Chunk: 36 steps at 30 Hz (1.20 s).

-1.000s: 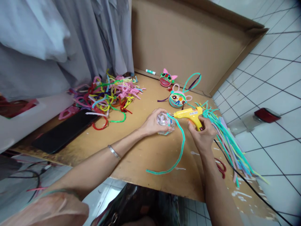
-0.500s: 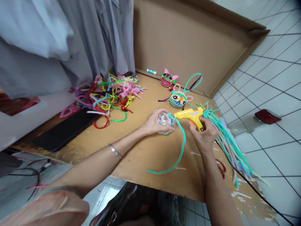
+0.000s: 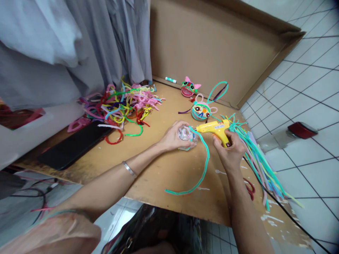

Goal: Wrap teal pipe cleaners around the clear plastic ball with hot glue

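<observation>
My left hand (image 3: 173,137) is closed round a small clear plastic piece (image 3: 186,137), rounded like a bottle bottom. A teal pipe cleaner (image 3: 207,158) runs from its upper rim, curving down and left over the table. In my right hand (image 3: 231,146) is a yellow hot glue gun (image 3: 215,128), gripped by its handle. Its nozzle points left, at the rim where the pipe cleaner starts; whether it touches cannot be made out. Just behind stands a round animal-face ornament (image 3: 200,111) with pink loop ears and a teal hanging loop.
Tangled pipe cleaners (image 3: 124,104) lie at the left beside a black phone-like slab (image 3: 75,144). Straight pipe cleaners (image 3: 261,165), red-handled scissors (image 3: 249,188) and the gun's black cord (image 3: 280,204) are at the right. A pink-eared ornament (image 3: 188,88) and a glue stick (image 3: 171,80) stand near the cardboard wall (image 3: 206,46).
Almost nothing differs. Both hands keep their grips, and the glue gun's nozzle stays at the rim of the plastic piece.
</observation>
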Motion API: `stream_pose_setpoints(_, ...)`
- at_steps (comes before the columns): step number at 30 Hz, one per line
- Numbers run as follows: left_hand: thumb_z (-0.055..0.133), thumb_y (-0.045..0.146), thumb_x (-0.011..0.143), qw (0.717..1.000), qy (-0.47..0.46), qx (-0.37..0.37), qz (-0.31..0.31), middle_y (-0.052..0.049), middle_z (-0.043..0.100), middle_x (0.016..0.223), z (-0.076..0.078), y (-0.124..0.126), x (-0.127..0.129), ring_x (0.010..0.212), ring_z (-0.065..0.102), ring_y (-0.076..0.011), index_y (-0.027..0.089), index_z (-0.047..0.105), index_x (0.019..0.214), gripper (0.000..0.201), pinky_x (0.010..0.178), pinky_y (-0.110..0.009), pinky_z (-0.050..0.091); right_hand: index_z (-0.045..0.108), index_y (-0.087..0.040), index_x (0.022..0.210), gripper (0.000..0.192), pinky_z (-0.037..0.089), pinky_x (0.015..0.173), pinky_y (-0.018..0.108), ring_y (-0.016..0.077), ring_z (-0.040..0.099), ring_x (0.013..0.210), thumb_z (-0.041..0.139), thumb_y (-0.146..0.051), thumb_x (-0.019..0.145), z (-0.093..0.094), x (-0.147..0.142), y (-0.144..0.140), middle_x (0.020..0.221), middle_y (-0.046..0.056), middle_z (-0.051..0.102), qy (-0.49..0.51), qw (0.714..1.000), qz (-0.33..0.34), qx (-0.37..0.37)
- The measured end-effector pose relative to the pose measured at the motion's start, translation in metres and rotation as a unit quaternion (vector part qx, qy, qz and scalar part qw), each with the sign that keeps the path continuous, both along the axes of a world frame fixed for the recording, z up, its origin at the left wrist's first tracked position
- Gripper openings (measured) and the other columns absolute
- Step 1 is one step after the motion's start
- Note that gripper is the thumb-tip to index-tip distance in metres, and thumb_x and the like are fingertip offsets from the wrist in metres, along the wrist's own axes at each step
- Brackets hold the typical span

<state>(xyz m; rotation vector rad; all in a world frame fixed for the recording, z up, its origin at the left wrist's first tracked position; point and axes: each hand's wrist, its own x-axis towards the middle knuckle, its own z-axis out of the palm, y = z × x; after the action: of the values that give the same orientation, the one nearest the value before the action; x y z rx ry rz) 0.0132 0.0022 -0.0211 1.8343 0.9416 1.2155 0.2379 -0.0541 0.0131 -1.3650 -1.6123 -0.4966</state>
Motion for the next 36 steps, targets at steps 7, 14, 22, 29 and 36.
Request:
stream_pose_setpoints(7, 0.087, 0.041, 0.053, 1.0, 0.001, -0.004, 0.0, -0.004, 0.062, 0.105, -0.0013, 0.0009, -0.0005, 0.093, 0.061, -0.021, 0.021, 0.06, 0.111, 0.067, 0.084, -0.034, 0.05, 0.067, -0.018, 0.088, 0.028, 0.048, 0.057, 0.03, 0.0145, 0.055, 0.055, 0.068, -0.044, 0.076, 0.0009, 0.0006, -0.0002, 0.073, 0.002, 0.068, -0.007, 1.0, -0.002, 0.003)
stream_pose_setpoints(14, 0.087, 0.041, 0.052, 1.0, 0.005, -0.004, 0.005, -0.004, 0.061, 0.105, 0.0003, 0.0006, -0.0005, 0.095, 0.06, -0.0218, 0.022, 0.061, 0.11, 0.066, 0.084, -0.035, 0.05, 0.067, -0.018, 0.088, 0.029, 0.049, 0.059, 0.031, 0.0158, 0.057, 0.057, 0.067, -0.046, 0.078, 0.002, 0.0007, -0.0008, 0.076, 0.004, 0.069, -0.012, 1.0, -0.004, -0.002)
stream_pose_setpoints(22, 0.087, 0.041, 0.054, 1.0, 0.002, 0.006, 0.002, -0.004, 0.061, 0.106, -0.0016, 0.001, -0.0009, 0.095, 0.061, -0.0218, 0.021, 0.06, 0.111, 0.066, 0.085, -0.034, 0.049, 0.067, -0.018, 0.089, 0.026, 0.048, 0.059, 0.03, 0.0157, 0.058, 0.059, 0.068, -0.042, 0.078, 0.002, 0.0001, -0.001, 0.076, 0.004, 0.069, -0.019, 1.0, 0.003, 0.019)
stream_pose_setpoints(29, 0.088, 0.043, 0.053, 1.0, 0.002, 0.002, 0.0, -0.004, 0.062, 0.107, -0.0036, 0.0024, -0.0007, 0.096, 0.061, -0.0217, 0.022, 0.06, 0.112, 0.068, 0.085, -0.034, 0.05, 0.067, -0.019, 0.089, 0.027, 0.05, 0.058, 0.031, 0.0157, 0.058, 0.057, 0.068, -0.043, 0.077, 0.0019, 0.0011, -0.0001, 0.076, 0.004, 0.071, -0.01, 1.0, -0.008, 0.01)
stream_pose_setpoints(36, 0.088, 0.041, 0.053, 1.0, 0.001, -0.001, 0.0, -0.003, 0.061, 0.106, -0.0039, 0.0026, -0.0004, 0.095, 0.061, -0.0215, 0.023, 0.06, 0.111, 0.067, 0.086, -0.035, 0.05, 0.068, -0.018, 0.089, 0.029, 0.051, 0.056, 0.03, 0.015, 0.058, 0.055, 0.069, -0.044, 0.077, 0.0014, 0.0007, 0.0001, 0.075, 0.004, 0.071, -0.011, 1.0, -0.003, 0.011)
